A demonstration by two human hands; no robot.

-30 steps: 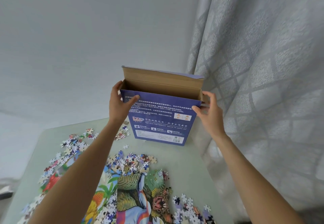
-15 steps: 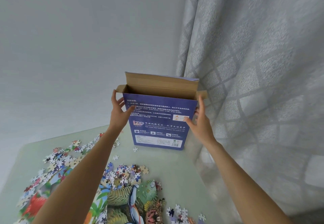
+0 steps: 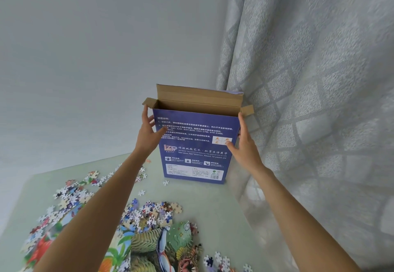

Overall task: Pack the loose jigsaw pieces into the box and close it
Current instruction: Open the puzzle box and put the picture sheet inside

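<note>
A blue jigsaw box (image 3: 193,156) stands upright on the pale green table (image 3: 215,205), far middle, with its brown top flaps open. My left hand (image 3: 149,135) holds the box's left edge, thumb on the front and fingers up by the left flap. At the right edge, my right hand (image 3: 245,146) has its thumb on the printed front. Loose jigsaw pieces (image 3: 149,212) lie heaped near me, and more pieces (image 3: 72,195) are scattered at the left. A joined-up section of the picture (image 3: 153,248) lies at the near edge.
A grey patterned curtain (image 3: 309,122) hangs right behind and beside the box, along the table's right edge. A plain pale wall (image 3: 85,58) fills the left and back. A few single pieces (image 3: 219,259) lie near the table's front right.
The box now stands lower and farther out on the table, with its side flaps spread outward. Both hands have slid lower along its edges, fingers straighter. The view has tilted up.
</note>
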